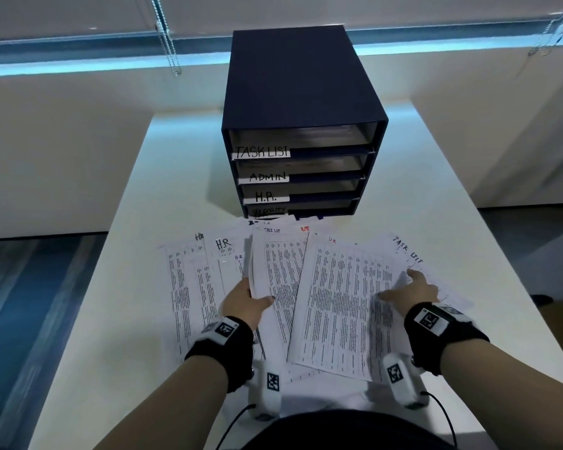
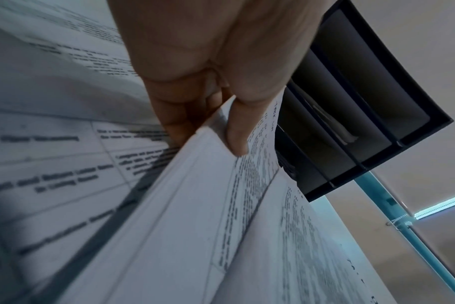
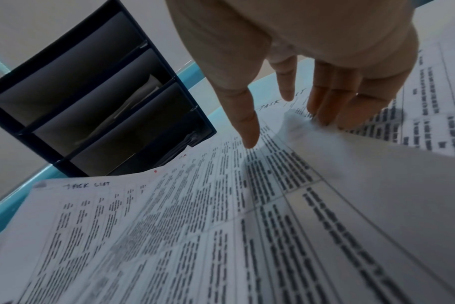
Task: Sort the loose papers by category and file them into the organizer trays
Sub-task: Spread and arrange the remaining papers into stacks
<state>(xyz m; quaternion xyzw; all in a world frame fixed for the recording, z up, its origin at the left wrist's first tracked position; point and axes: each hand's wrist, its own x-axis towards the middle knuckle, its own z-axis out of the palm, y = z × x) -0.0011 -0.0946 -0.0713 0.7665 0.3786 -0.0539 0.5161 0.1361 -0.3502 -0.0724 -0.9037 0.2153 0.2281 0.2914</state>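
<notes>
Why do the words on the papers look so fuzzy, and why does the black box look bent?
Head view: dim bluish light, and the small print on the papers smears, though the organizer labels read fine. Left wrist view: the sheets sit close to the lens, so their print blurs around the left hand. Right wrist view: the wide lens curves the organizer's edges, and a paper edge by the right hand is blurred.

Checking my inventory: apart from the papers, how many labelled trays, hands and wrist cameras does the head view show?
Labelled trays: 4
Hands: 2 (left hand, right hand)
Wrist cameras: 2
Total: 8
The loose papers overlap too much to count.
</notes>
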